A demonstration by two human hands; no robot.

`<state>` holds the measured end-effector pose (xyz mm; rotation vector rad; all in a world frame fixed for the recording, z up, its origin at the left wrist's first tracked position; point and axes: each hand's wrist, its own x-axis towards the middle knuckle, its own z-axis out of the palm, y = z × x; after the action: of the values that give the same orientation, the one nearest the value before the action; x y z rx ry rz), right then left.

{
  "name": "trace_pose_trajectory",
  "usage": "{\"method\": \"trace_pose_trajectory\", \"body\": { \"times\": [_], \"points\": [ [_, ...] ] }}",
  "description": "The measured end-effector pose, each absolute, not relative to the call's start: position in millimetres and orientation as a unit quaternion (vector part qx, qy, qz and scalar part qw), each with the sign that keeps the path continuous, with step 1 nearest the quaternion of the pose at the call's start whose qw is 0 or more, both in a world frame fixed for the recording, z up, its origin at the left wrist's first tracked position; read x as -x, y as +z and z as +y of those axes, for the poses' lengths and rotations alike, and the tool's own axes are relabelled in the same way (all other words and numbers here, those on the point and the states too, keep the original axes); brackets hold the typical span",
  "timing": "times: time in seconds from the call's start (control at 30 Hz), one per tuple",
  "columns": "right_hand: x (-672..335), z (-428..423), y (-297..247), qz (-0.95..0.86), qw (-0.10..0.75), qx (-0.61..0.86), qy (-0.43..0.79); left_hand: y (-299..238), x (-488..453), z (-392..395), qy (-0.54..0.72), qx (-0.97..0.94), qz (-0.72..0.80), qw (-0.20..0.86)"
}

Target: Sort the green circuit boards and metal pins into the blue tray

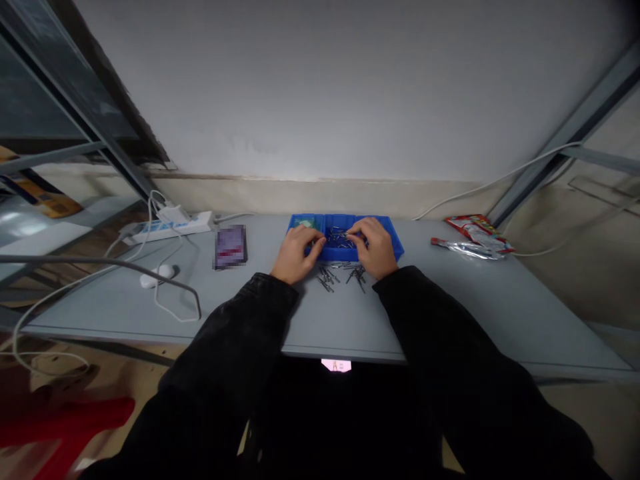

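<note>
A blue divided parts tray [395, 241] stands on the grey table, and slim metal pieces [336, 235] resembling pop rivets lie in its middle compartment. My left hand [299, 253] reaches over the tray's left front, thumb and index finger pinched together; whatever is between them is too small to make out. Over the right side of the middle compartment, my right hand [375, 247] also pinches at the fingertips, and its contents cannot be made out. Loose metal pieces [327, 277] of the same kind lie in small groups on the table before the tray. Some green and white items [304, 221] show in the left compartment.
A white power strip [175, 228] with cables lies at the left, near a white rounded plug-like object [157, 276] and a blurred purple box [231, 247]. Red packaging [477, 230] and a silvery wrapper [473, 251] lie at the right. Metal frame posts flank the table, with a wall behind.
</note>
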<state>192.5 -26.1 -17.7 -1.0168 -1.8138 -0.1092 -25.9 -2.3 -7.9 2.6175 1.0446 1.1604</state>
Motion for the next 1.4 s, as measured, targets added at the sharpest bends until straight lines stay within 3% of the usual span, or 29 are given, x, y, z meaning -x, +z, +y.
{"method": "trace_pose_trajectory", "body": {
  "times": [0.2,0.73,1.13,1.4],
  "points": [
    [-195,-23,-20,-0.648,0.523,0.531,-0.156,-8,27,-1,0.331,-0.901,0.279,0.025],
    [-191,-21,-25,-0.686,0.492,0.519,-0.134,-15,25,1,0.201,-0.937,0.269,-0.091],
    [-181,-30,-20,-0.809,0.386,0.435,-0.087,-12,23,-5,0.274,-0.927,0.255,-0.036],
    [-182,-29,-23,-0.827,0.386,0.405,-0.043,-13,25,-2,0.335,-0.896,0.291,-0.002]
  ]
}}
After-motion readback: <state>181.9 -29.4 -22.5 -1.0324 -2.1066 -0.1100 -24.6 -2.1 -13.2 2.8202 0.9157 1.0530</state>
